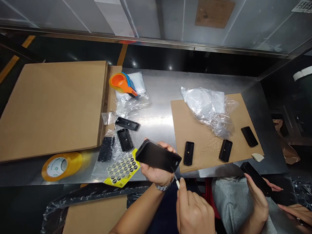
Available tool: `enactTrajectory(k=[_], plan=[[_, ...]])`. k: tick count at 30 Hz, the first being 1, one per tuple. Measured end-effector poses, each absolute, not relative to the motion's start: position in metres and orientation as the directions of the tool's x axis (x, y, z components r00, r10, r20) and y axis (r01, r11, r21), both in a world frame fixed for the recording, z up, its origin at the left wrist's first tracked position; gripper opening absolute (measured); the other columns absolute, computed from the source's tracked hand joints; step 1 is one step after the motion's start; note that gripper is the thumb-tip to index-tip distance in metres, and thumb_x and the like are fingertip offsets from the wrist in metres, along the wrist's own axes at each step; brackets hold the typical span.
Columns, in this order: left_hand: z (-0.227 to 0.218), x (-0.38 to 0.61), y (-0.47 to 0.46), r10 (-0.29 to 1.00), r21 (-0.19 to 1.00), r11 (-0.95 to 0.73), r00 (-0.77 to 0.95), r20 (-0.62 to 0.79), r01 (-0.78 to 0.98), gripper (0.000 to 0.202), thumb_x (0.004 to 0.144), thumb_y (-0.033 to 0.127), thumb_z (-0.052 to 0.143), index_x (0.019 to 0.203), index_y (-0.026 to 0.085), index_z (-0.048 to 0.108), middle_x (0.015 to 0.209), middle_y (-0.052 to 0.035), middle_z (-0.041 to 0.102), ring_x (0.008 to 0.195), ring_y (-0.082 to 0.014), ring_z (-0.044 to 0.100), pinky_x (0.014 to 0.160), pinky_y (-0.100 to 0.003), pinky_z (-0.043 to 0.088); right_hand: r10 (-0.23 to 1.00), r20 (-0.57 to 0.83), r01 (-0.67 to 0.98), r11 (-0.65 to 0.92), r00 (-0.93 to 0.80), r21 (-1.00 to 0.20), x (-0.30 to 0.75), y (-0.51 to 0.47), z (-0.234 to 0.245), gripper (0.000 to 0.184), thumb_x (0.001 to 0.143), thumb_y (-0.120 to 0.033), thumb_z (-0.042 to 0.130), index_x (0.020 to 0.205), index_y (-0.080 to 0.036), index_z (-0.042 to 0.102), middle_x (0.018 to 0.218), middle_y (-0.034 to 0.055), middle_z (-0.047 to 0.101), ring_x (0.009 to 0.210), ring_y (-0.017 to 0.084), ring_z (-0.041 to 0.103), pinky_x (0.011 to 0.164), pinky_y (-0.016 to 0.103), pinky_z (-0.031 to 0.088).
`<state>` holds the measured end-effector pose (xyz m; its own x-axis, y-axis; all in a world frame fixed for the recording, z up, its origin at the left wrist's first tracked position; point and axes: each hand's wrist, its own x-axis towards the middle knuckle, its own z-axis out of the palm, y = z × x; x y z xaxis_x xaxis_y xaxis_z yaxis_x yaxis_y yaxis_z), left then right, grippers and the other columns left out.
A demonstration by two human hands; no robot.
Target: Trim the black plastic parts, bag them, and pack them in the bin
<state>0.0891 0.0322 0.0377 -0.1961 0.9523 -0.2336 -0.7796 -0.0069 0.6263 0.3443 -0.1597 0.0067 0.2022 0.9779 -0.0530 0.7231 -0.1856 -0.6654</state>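
Note:
My left hand (156, 174), with a metal watch on its wrist, is closed around a black plastic housing (158, 156), smooth face up and tilted, with a round hole near its right end. My right hand (195, 208) grips a slim white-handled tool (177, 184). Its thin tip meets the housing's lower right edge; the exact tip shape is too small to tell. Just left of my left hand lies a yellow sheet of round stickers (123, 169). Beyond it are a black tray-shaped part (125, 139) and a longer one (127, 123).
Stacked cardboard (53, 107) fills the left, with a tape roll (60, 166) before it. An orange tape dispenser (122, 84) lies on plastic bags. A cardboard sheet (204, 133) carries clear bags (204, 104) and several black parts. At right, a co-worker's hand (258, 201) holds a black part (255, 178).

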Motion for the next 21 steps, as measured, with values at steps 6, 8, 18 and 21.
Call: enactTrajectory(k=[6,8,18,21], plan=[[0.041,0.089,0.031,0.957,0.676,-0.024,-0.213,-0.197,-0.736,0.039,0.072,0.055,0.041,0.105,0.037,0.052,0.073,-0.0001,0.055,0.060,-0.0147,0.049,0.056,-0.029,0.044,0.977,0.046,0.808,-0.145,0.207,-0.571,0.359,-0.179,-0.006,0.044,0.091,-0.029,0.015,0.126,-0.028,0.042,0.069,0.0059,0.063,0.072,0.022,0.063,0.060,0.036,0.051],[0.042,0.090,0.031,0.959,0.678,-0.035,-0.215,-0.183,-0.734,0.039,0.071,0.055,0.042,0.104,0.036,0.053,0.073,-0.0005,0.054,0.060,-0.0148,0.049,0.055,-0.028,0.044,0.980,0.086,0.843,-0.109,0.181,-0.527,0.357,-0.181,-0.005,0.044,0.091,-0.030,0.015,0.121,-0.027,0.047,0.065,0.0055,0.062,0.068,0.021,0.062,0.057,0.036,0.050],[0.043,0.089,0.028,0.955,0.709,-0.022,-0.224,-0.193,-0.705,0.038,0.070,0.055,0.044,0.103,0.039,0.054,0.072,0.0001,0.055,0.060,-0.0152,0.050,0.056,-0.030,0.043,0.974,0.076,0.827,-0.138,0.212,-0.545,0.364,-0.184,-0.009,0.045,0.090,-0.027,0.014,0.121,-0.029,0.047,0.070,0.0074,0.063,0.077,0.022,0.063,0.064,0.038,0.051],[0.042,0.089,0.028,0.954,0.709,-0.023,-0.227,-0.195,-0.705,0.039,0.069,0.055,0.044,0.103,0.039,0.054,0.072,0.0000,0.055,0.060,-0.0152,0.050,0.056,-0.030,0.043,0.973,0.073,0.829,-0.145,0.218,-0.540,0.366,-0.190,-0.019,0.046,0.090,-0.021,0.013,0.129,-0.027,0.038,0.085,0.0104,0.064,0.095,0.025,0.058,0.076,0.042,0.049]])
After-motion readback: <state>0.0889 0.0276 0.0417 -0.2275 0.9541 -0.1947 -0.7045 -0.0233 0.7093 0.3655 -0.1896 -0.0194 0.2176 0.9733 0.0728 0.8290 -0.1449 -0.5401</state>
